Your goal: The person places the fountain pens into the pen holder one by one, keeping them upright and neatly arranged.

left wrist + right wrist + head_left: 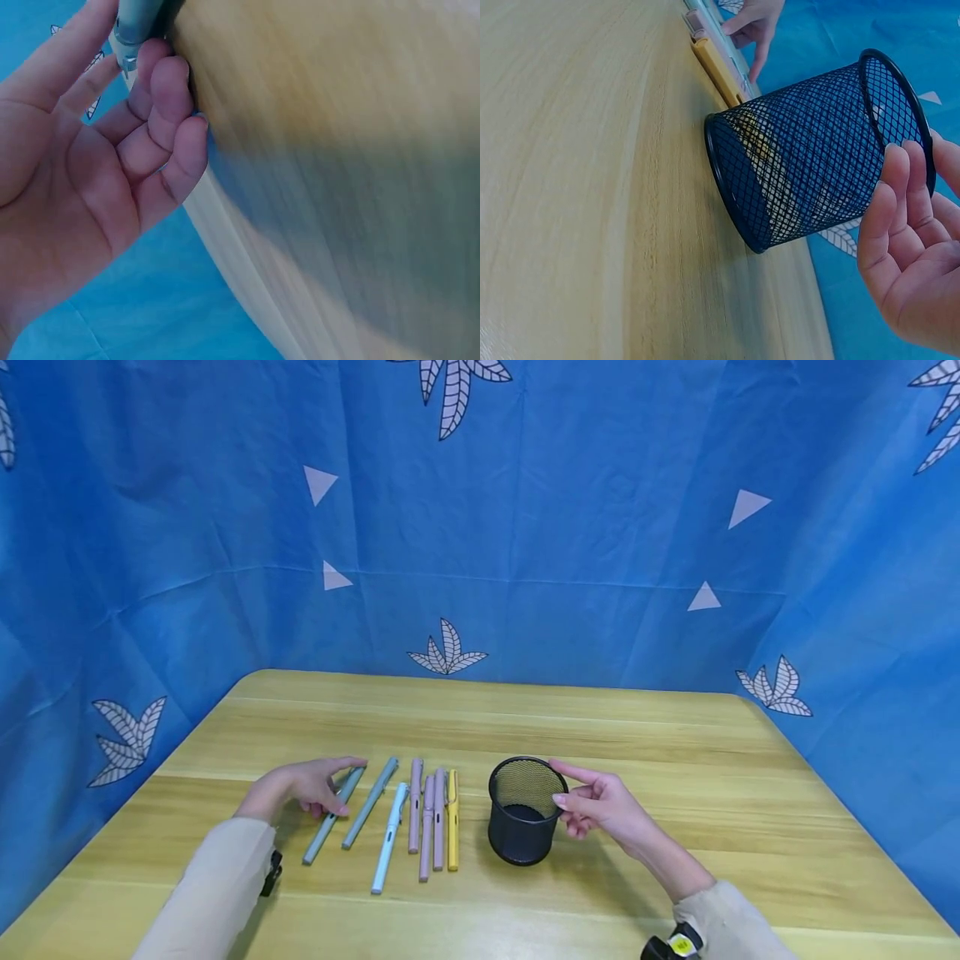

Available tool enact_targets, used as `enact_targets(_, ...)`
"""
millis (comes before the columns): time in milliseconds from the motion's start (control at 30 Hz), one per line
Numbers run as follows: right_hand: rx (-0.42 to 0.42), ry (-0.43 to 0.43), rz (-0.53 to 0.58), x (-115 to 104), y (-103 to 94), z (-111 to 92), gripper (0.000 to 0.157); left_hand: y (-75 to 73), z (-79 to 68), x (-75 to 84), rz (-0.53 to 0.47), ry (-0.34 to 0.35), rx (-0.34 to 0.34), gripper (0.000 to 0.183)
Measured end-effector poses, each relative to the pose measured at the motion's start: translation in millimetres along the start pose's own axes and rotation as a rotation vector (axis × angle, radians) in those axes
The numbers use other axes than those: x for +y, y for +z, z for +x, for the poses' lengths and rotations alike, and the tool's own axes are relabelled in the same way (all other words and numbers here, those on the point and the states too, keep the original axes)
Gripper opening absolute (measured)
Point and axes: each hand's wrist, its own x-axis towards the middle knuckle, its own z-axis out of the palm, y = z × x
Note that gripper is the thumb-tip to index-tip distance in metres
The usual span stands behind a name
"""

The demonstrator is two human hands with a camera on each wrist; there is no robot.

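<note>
My left hand [318, 783] pinches the leftmost grey-green pen [324, 838], thumb on one side and fingers on the other; in the left wrist view the pen [139, 21] shows at the top, between thumb and fingers. The right hand [603, 808] grips the rim of a black mesh pen holder [522, 839], which stands upright with nothing inside. Seen from the right wrist, the thumb and fingers [897, 169] are at the holder's open end. Beside the left hand lie a second grey-green pen [371, 802] and a light blue pen [390, 838].
Between the blue pen and the holder lie three mauve pens [438, 818] and a yellow pen [453, 820], roughly side by side. All are on a wooden table [750, 827]. A blue patterned cloth [600, 527] hangs behind the table and around its sides.
</note>
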Motion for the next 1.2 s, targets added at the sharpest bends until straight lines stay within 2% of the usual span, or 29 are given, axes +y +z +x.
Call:
enact_targets(233, -0.013, -0.014, 0.01, 0, 0.6, 0, 0.065, 0.7, 0.9, 0.2, -0.013, -0.012, 0.016, 0.08)
enact_targets(567, 0.01, 0.015, 0.025, 4, 0.5, 1, 0.063, -3.0, 3.2, -2.8, -0.006, 0.019, -0.004, 0.074)
enact_targets(833, 0.01, 0.018, 0.043, 4, 3.4, 0, 0.064, -6.6, 4.2, 0.1, -0.05, 0.082, 0.004, 0.074)
enact_targets(1033, 0.008, -0.001, 0.046, 2, 3.9, 0, 0.063, -14.0, 5.7, 7.9, -0.057, 0.148, 0.039, 0.077)
enact_targets(1200, 0.013, -0.003, 0.047, 1, 3.1, -1, 0.064, -19.9, 3.0, 15.3, -0.117, 0.194, 0.068, 0.077)
